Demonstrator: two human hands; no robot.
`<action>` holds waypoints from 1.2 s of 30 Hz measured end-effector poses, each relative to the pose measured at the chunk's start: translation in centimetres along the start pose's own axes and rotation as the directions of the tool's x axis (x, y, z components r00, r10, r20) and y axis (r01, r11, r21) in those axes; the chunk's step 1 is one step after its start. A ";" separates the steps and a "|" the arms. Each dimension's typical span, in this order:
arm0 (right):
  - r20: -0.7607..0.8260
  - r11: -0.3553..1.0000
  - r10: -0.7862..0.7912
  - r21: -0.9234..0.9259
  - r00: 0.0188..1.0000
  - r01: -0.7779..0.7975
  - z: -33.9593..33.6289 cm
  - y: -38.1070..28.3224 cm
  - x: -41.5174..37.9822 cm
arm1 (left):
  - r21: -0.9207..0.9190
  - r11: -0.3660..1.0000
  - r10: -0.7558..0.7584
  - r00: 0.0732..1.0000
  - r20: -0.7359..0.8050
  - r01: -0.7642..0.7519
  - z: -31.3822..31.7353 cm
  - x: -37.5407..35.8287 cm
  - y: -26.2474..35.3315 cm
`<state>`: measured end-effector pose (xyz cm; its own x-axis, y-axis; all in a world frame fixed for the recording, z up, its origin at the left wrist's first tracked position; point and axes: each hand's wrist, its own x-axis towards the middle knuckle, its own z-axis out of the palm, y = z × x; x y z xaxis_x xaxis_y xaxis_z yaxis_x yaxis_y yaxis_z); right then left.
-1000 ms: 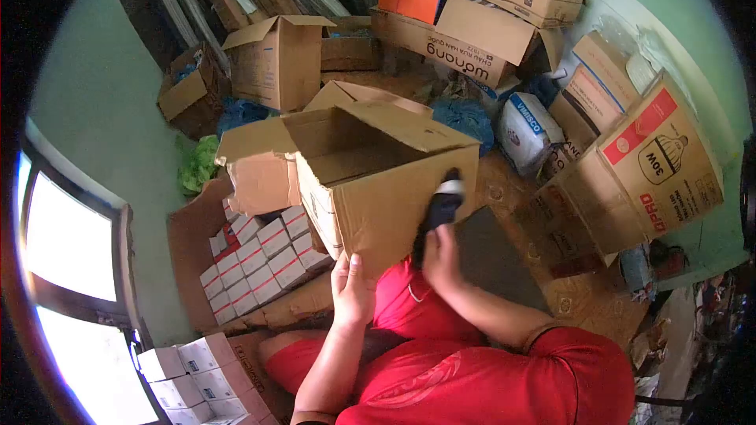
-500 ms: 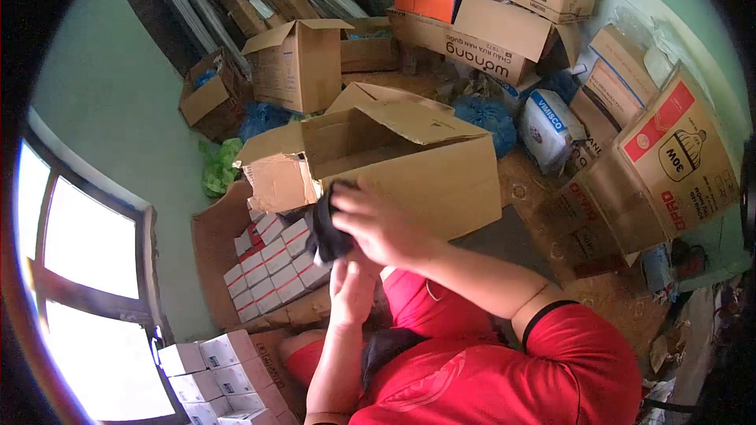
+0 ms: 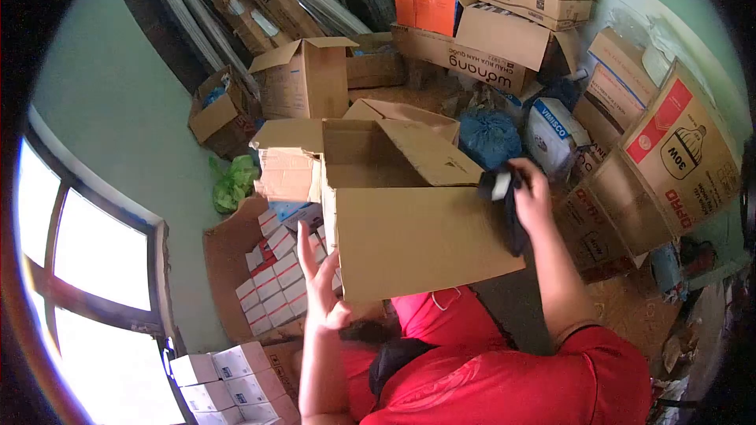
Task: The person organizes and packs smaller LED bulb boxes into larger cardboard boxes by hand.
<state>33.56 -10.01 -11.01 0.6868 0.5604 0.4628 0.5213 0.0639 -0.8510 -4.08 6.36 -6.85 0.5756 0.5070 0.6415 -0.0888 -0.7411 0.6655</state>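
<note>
A large open cardboard box [image 3: 417, 236] rests against my lap, flaps up. My left hand [image 3: 319, 287] is flat against its lower left side, fingers spread, holding nothing. My right hand [image 3: 534, 193] is at the box's upper right corner, closed around a black object with a white part [image 3: 504, 189]; what that object is I cannot tell. My red shirt fills the bottom of the view.
A flat carton of small white boxes [image 3: 272, 283] lies left of the big box, with more white boxes [image 3: 220, 378] stacked by the window. Open cartons [image 3: 307, 75], blue bags [image 3: 488, 138], a green bag [image 3: 232, 185] and a tall lamp carton [image 3: 677, 157] crowd the floor behind.
My right hand carried the black object from the box's left corner across to its right corner. The left hand opened out against the box side, and the box turned more square to me.
</note>
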 end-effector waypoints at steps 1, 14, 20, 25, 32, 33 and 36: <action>0.014 0.995 0.080 -0.064 0.997 -0.079 -1.4 0.5 0.0 | 0.186 0.982 0.000 0.996 0.091 -0.017 -1.2 0.7 -0.4; 0.235 0.148 0.300 0.946 0.925 -0.288 -4.6 -0.1 1.2 | -0.240 0.959 -0.188 0.973 -0.134 0.153 2.4 11.0 -3.2; -0.280 0.544 0.395 0.839 0.875 0.023 -1.2 -1.1 5.2 | -0.265 0.907 -0.331 0.943 0.033 0.327 2.0 11.7 -4.2; -0.275 0.961 -0.223 -0.225 0.935 0.162 8.7 -1.0 5.4 | -0.056 0.987 -0.149 0.989 -0.004 0.149 3.6 11.8 -3.0; 0.350 0.729 -0.644 0.011 0.680 0.685 16.5 -14.0 1.4 | 0.135 0.990 0.025 0.992 0.122 -0.041 2.8 10.7 -6.8; 0.380 0.706 -0.681 0.114 0.626 0.699 16.8 -14.6 1.8 | 0.112 0.990 0.071 0.986 0.151 -0.088 2.4 10.6 -6.5; 0.422 0.663 -0.663 -0.054 0.619 0.747 15.9 -14.8 3.5 | -0.291 0.932 -0.162 0.967 0.196 0.215 2.4 10.1 -5.9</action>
<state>20.26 4.12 -0.75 -0.1342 0.6524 0.7459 0.8859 0.4163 -0.2047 4.22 14.78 -5.27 0.7303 0.5240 0.4383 -0.1956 -0.4543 0.8691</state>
